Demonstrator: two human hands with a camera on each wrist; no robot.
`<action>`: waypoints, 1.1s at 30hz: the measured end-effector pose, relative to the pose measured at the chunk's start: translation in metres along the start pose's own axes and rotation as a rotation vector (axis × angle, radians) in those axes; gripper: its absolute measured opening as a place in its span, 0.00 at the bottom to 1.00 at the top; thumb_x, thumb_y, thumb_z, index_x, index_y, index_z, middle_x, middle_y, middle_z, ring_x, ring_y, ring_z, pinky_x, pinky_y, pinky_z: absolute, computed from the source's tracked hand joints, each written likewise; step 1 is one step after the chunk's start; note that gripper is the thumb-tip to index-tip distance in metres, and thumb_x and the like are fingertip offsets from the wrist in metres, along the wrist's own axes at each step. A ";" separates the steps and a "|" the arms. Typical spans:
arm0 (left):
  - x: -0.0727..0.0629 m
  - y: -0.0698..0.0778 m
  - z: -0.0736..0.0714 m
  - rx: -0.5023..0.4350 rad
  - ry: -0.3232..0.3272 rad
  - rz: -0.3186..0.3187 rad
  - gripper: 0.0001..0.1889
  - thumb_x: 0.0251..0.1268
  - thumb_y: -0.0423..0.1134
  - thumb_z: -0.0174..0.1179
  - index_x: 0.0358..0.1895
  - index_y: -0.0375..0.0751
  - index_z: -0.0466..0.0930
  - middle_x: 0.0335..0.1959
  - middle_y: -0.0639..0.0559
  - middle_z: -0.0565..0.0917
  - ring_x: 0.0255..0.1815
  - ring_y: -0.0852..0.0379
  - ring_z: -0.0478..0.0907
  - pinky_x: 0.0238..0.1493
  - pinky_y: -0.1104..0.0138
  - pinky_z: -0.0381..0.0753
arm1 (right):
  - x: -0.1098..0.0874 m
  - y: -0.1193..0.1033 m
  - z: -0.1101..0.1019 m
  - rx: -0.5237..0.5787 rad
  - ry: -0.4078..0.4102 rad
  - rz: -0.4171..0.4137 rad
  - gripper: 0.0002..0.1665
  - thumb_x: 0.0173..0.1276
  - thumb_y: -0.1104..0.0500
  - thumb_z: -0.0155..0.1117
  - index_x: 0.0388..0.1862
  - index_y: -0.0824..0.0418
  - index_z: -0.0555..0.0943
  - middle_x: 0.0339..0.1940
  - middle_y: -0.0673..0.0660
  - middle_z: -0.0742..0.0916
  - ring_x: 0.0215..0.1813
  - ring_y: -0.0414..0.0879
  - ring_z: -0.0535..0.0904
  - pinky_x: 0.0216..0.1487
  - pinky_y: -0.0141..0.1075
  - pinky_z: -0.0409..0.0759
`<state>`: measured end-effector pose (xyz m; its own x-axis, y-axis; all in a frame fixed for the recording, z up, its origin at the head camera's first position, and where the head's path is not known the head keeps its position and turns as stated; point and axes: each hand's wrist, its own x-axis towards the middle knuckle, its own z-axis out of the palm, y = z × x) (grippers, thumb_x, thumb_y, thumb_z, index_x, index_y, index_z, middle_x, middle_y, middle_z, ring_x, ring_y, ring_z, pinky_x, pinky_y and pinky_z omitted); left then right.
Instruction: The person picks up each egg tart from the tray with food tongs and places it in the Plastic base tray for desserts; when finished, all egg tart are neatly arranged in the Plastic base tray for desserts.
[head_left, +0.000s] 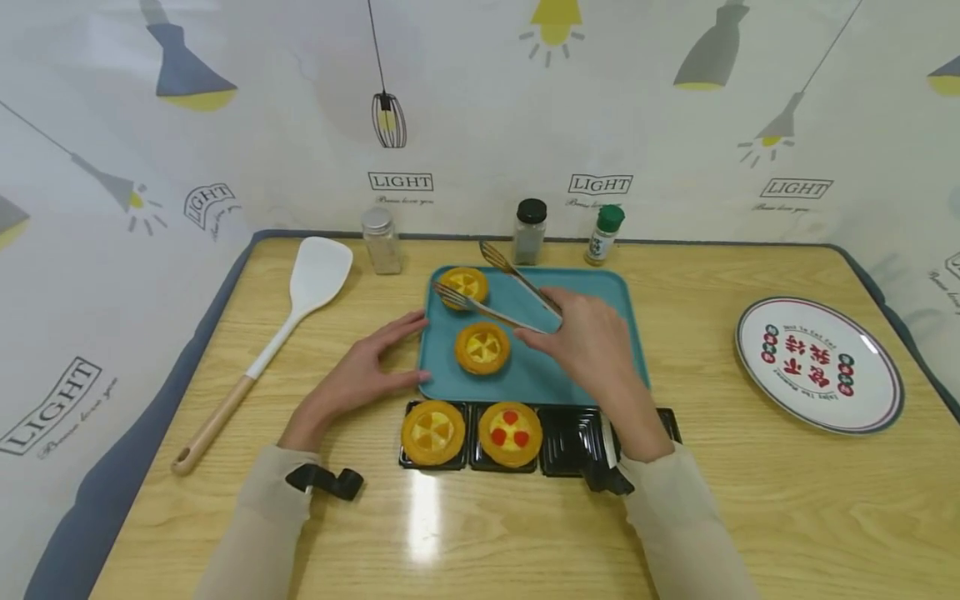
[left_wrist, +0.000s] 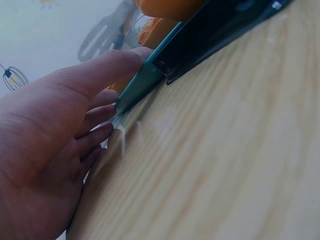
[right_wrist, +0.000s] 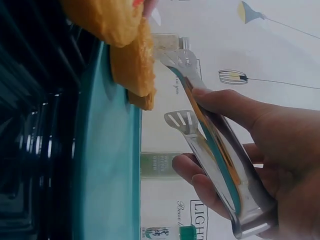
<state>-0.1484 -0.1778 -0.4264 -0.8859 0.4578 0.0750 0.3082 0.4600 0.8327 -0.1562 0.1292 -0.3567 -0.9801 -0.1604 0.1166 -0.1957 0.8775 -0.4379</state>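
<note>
Metal tongs point(head_left: 517, 283) are held in my right hand point(head_left: 592, 337), thumb on one arm and fingers on the other. Their tips are spread apart over the blue tray point(head_left: 570, 375), near the far egg tart point(head_left: 472, 282); nothing is between them in the right wrist view. A second egg tart point(head_left: 482, 348) lies nearer on the tray. My left hand point(head_left: 363, 367) touches the tray's left edge with thumb and fingers extended. In front, a black compartment tray point(head_left: 566, 442) bears a tart with yellow wedges point(head_left: 433, 433) and one with red pieces point(head_left: 510, 435). My right forearm hides its right part.
A white spatula point(head_left: 292, 321) with a wooden handle lies at left. Behind the tray stand a silver-capped jar point(head_left: 382, 246), a black-capped jar point(head_left: 529, 237) and a green-capped jar point(head_left: 603, 237). A printed white plate point(head_left: 821, 367) sits at right.
</note>
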 end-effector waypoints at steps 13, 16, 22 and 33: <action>0.007 -0.035 0.005 0.035 0.000 -0.010 0.41 0.57 0.58 0.69 0.74 0.58 0.64 0.77 0.61 0.56 0.76 0.60 0.49 0.75 0.52 0.48 | 0.001 0.003 0.011 -0.017 -0.019 -0.007 0.38 0.55 0.38 0.75 0.62 0.54 0.81 0.45 0.58 0.88 0.26 0.49 0.75 0.15 0.40 0.70; 0.006 -0.035 0.005 0.036 -0.001 -0.008 0.41 0.57 0.59 0.69 0.74 0.57 0.64 0.77 0.61 0.56 0.76 0.60 0.49 0.75 0.52 0.48 | 0.001 0.004 0.013 -0.022 -0.009 -0.015 0.37 0.55 0.39 0.75 0.61 0.55 0.82 0.43 0.59 0.88 0.24 0.49 0.74 0.14 0.40 0.69; 0.006 -0.033 0.004 0.039 0.001 -0.015 0.40 0.58 0.57 0.69 0.74 0.57 0.64 0.77 0.61 0.56 0.76 0.59 0.48 0.75 0.52 0.48 | 0.001 0.004 0.014 -0.028 -0.004 -0.019 0.35 0.56 0.40 0.75 0.60 0.55 0.82 0.39 0.59 0.88 0.20 0.48 0.70 0.13 0.39 0.66; 0.000 0.000 0.001 0.000 -0.008 -0.028 0.38 0.62 0.42 0.69 0.74 0.42 0.63 0.77 0.46 0.56 0.77 0.46 0.48 0.75 0.48 0.45 | 0.002 0.004 0.013 -0.031 -0.008 -0.032 0.33 0.58 0.42 0.74 0.60 0.55 0.82 0.34 0.58 0.89 0.17 0.47 0.67 0.12 0.37 0.62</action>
<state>-0.1481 -0.1776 -0.4271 -0.8914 0.4507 0.0475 0.2834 0.4725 0.8345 -0.1596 0.1265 -0.3693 -0.9736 -0.1923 0.1233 -0.2263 0.8853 -0.4063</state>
